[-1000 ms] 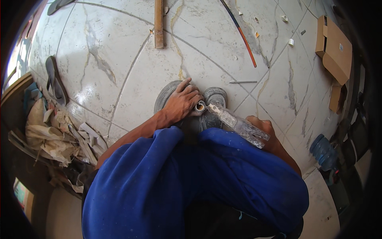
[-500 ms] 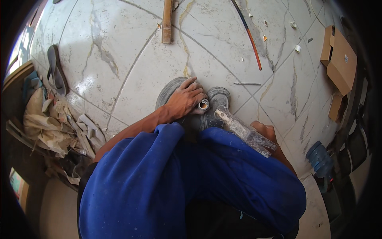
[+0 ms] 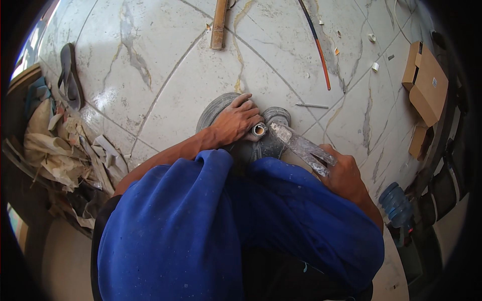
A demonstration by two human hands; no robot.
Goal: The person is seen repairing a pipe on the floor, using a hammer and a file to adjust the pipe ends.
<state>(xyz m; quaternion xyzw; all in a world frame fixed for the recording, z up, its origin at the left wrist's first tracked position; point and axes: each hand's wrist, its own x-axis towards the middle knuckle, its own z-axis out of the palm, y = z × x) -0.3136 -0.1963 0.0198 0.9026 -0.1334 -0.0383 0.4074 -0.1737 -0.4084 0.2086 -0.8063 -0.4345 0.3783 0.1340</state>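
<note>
Nearest, at six o'clock, the person's blue-clad legs (image 3: 211,231) fill the lower frame, knees drawn up in a squat over the work. The left hand (image 3: 235,122), near the centre, is closed around a short pipe (image 3: 259,130), fingers curled over it and thumb below, so that its open, pale end faces up and toward three o'clock. That hold looks meant to steady the pipe and keep its mouth exposed. The right hand (image 3: 345,173), at about four o'clock, is wrapped around the base of a clear plastic bottle (image 3: 304,146). The bottle is tilted, neck down toward ten o'clock, and its mouth sits just beside the pipe's opening; whether they touch I cannot tell. The tilt suggests the bottle is being aimed at the pipe's mouth. Under both hands lie two grey sandals (image 3: 273,116), apparently on the person's feet.

The floor (image 3: 165,60) is glossy white marble-look tile with tan veins and thin joints, dusty and littered. At nine o'clock lies a heap of torn sacks (image 3: 65,150), with a dark slipper (image 3: 69,75) beyond it. At four o'clock stands a blue water jug (image 3: 395,203). At twelve o'clock lies a wooden stick (image 3: 219,25), at one a red-and-black cable (image 3: 317,45), and at two flat cardboard boxes (image 3: 427,85).
</note>
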